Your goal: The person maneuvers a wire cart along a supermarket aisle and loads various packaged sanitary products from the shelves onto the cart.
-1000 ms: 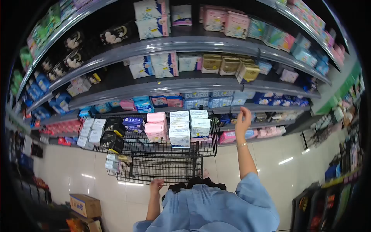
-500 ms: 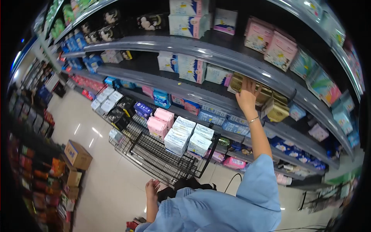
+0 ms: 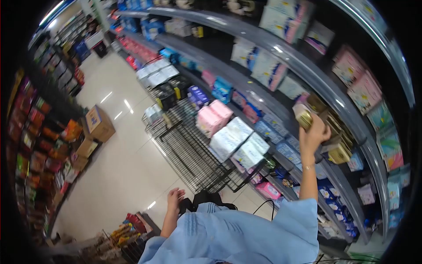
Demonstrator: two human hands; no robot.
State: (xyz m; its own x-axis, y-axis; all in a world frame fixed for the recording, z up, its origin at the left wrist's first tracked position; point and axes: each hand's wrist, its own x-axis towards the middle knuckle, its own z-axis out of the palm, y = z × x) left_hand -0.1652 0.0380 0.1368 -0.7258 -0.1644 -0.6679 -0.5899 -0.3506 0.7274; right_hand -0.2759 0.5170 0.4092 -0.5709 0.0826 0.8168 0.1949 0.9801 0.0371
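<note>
My right hand (image 3: pixel 314 134) is closed around a gold package (image 3: pixel 304 119) at the edge of the middle shelf. Other gold packages (image 3: pixel 340 152) stand on that shelf just right of the hand. My left hand (image 3: pixel 176 197) hangs near my body with its fingers apart, holding nothing. In front of me is a black wire cart (image 3: pixel 187 152). Pink packages (image 3: pixel 213 118) and white packages (image 3: pixel 232 137) stand in it, beside a purple package (image 3: pixel 198 97).
Shelves (image 3: pixel 303 66) with pink, white and blue packages curve along the right. A cardboard box (image 3: pixel 97 125) stands on the floor at left, near a rack of colourful goods (image 3: pixel 46 145). A snack display (image 3: pixel 123 235) is at lower left.
My right hand has drawn a gold package out toward the shelf edge and closed on it. The view has turned left, so cart and shelves appear shifted right and tilted.
</note>
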